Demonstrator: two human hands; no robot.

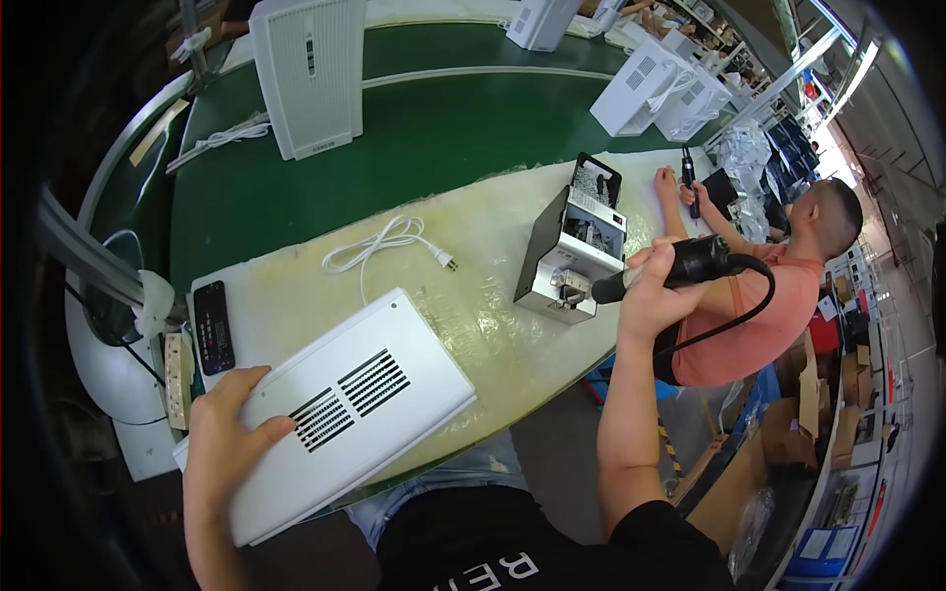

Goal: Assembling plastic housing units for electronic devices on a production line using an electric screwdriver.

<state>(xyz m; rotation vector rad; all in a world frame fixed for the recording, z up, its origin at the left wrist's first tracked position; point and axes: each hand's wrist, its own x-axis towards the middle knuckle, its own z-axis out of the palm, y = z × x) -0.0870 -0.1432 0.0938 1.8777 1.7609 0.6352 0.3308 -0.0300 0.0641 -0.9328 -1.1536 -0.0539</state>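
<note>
A white rectangular casing point(360, 433) with two blocks of vent slots lies slanted at the table's near left edge. My left hand point(232, 424) grips its left side, thumb on the top face, fingers toward the far edge. My right hand point(658, 295) is closed around a black electric screwdriver point(695, 264) with a curling cord. The screwdriver's front end points left, toward a dark metal box unit point(562, 251) with open compartments and a raised flap; whether they touch I cannot tell. A white power cord point(389, 243) with a plug lies coiled beyond the casing.
A black phone point(213, 327) lies at the left. A tall white appliance point(310, 79) stands on the green conveyor point(434, 133); more white units point(641, 87) stand at the far right. A co-worker in a salmon shirt point(759, 325) sits close on my right, holding another screwdriver point(689, 182).
</note>
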